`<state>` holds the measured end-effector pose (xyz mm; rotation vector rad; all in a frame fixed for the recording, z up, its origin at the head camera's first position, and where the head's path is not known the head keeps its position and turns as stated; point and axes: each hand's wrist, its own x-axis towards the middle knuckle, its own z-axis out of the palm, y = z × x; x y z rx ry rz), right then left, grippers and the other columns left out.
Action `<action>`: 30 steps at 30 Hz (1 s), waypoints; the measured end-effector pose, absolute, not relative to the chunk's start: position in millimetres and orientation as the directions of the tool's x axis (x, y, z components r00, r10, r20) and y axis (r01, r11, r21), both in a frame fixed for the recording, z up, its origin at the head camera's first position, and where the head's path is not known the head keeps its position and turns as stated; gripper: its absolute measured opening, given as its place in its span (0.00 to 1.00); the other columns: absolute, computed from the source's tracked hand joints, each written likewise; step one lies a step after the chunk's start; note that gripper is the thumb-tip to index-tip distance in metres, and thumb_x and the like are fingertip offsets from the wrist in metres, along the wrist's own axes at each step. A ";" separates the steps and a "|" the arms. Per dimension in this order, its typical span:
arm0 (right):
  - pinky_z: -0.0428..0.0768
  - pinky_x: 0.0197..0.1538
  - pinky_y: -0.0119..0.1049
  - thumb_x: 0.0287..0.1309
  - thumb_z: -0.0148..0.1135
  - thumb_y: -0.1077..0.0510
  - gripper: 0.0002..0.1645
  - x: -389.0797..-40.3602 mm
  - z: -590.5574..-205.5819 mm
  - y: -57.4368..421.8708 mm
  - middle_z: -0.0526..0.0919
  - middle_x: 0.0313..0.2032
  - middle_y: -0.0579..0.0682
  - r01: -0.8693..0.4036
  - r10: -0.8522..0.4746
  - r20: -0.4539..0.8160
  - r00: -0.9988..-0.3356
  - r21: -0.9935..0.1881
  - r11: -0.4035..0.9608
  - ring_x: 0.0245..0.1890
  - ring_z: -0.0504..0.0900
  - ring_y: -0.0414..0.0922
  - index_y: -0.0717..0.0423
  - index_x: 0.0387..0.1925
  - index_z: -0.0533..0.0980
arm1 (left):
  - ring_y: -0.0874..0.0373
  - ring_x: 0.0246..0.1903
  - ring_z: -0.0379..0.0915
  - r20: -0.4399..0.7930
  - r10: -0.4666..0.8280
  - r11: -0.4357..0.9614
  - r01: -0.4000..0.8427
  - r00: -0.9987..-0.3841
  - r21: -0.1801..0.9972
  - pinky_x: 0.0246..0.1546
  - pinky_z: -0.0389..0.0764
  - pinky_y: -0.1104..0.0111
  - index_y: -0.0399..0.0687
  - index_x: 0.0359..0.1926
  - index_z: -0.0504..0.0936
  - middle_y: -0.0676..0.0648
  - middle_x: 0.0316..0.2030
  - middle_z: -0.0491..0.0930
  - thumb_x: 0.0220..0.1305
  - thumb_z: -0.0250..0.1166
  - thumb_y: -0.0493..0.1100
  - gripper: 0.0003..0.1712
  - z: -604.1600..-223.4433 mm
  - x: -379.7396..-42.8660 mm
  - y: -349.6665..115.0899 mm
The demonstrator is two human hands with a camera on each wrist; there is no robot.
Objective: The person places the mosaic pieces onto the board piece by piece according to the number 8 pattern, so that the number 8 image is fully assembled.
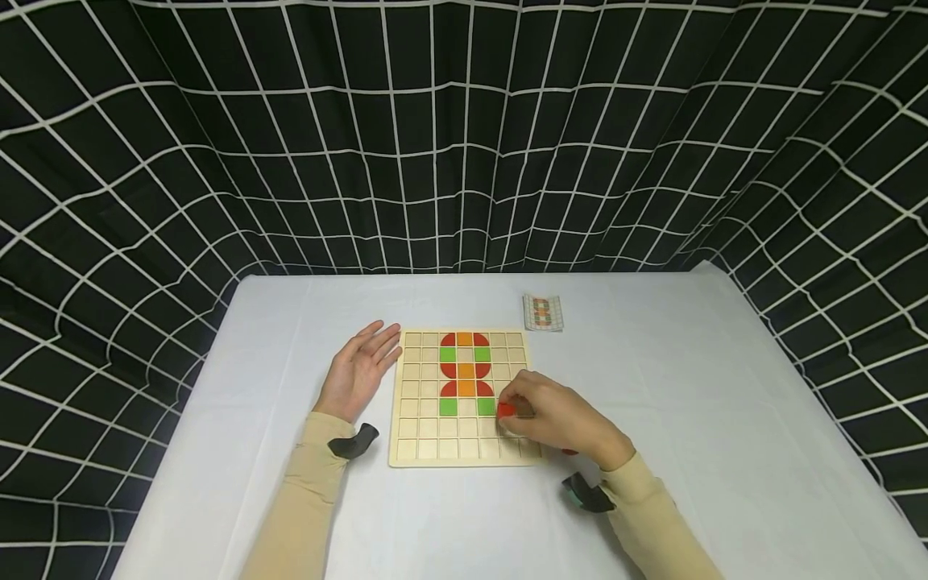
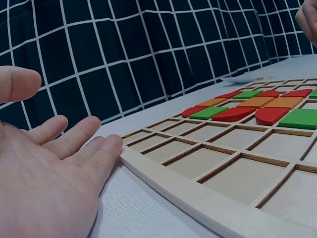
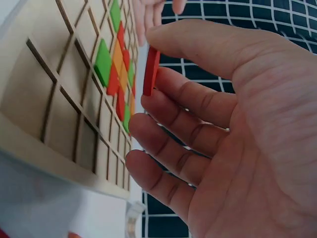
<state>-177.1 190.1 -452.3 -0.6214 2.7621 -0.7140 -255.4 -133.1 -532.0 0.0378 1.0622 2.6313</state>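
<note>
My right hand (image 1: 554, 415) pinches a red tile (image 3: 151, 72) between thumb and fingertips, over the right part of a wooden grid board (image 1: 428, 453). The tile stands edge-on in the right wrist view. In the board's cells lie red rounded tiles (image 1: 449, 370), orange square tiles (image 1: 466, 371) and green square tiles (image 1: 448, 407), forming a symmetric figure in the middle and upper rows. My left hand (image 1: 355, 374) lies palm up left of the board, fingers loosely extended and holding nothing. Its fingertips (image 2: 114, 144) are right at the board's left rim.
Behind the board, toward the right, a small pattern card (image 1: 543, 312) lies on the white table (image 1: 652, 338). Another red piece (image 1: 569, 452) shows partly under my right wrist. A black curtain with white grid lines (image 1: 449, 161) hangs around the table's back and sides.
</note>
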 end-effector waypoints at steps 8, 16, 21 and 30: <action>0.84 0.46 0.32 0.58 0.72 0.52 0.13 -178.5 -459.3 182.0 0.81 0.39 0.39 -0.356 -0.483 -0.115 -0.868 -0.533 0.767 0.40 0.78 0.38 0.48 0.43 0.80 | 0.46 0.81 0.44 -0.078 0.283 -0.674 -0.256 -0.956 0.693 0.82 0.56 0.58 0.41 0.80 0.42 0.35 0.80 0.49 0.84 0.36 0.47 0.32 -531.4 -254.6 -132.6; 0.78 0.37 0.27 0.60 0.67 0.54 0.07 -178.5 -463.1 179.7 0.80 0.34 0.38 -0.372 -0.501 -0.114 -0.858 -0.534 0.759 0.35 0.74 0.37 0.49 0.40 0.82 | 0.46 0.80 0.45 -0.085 0.280 -0.673 -0.259 -0.956 0.693 0.82 0.56 0.59 0.41 0.80 0.43 0.36 0.79 0.50 0.84 0.37 0.47 0.32 -530.2 -254.4 -132.5; 0.75 0.31 0.24 0.67 0.63 0.59 0.05 -180.7 -467.8 182.5 0.83 0.31 0.39 -0.409 -0.544 -0.096 -0.834 -0.555 0.725 0.29 0.72 0.35 0.52 0.39 0.84 | 0.47 0.80 0.46 -0.092 0.277 -0.671 -0.261 -0.957 0.695 0.82 0.57 0.59 0.41 0.80 0.44 0.36 0.79 0.51 0.84 0.38 0.47 0.32 -530.0 -254.3 -132.4; 0.76 0.29 0.24 0.68 0.64 0.57 0.06 -181.2 -473.6 180.3 0.85 0.28 0.38 -0.387 -0.506 -0.080 -0.859 -0.545 0.744 0.27 0.73 0.32 0.51 0.33 0.84 | 0.47 0.80 0.46 -0.096 0.273 -0.665 -0.260 -0.957 0.701 0.82 0.58 0.60 0.41 0.80 0.45 0.36 0.79 0.51 0.84 0.38 0.47 0.32 -528.9 -253.5 -131.8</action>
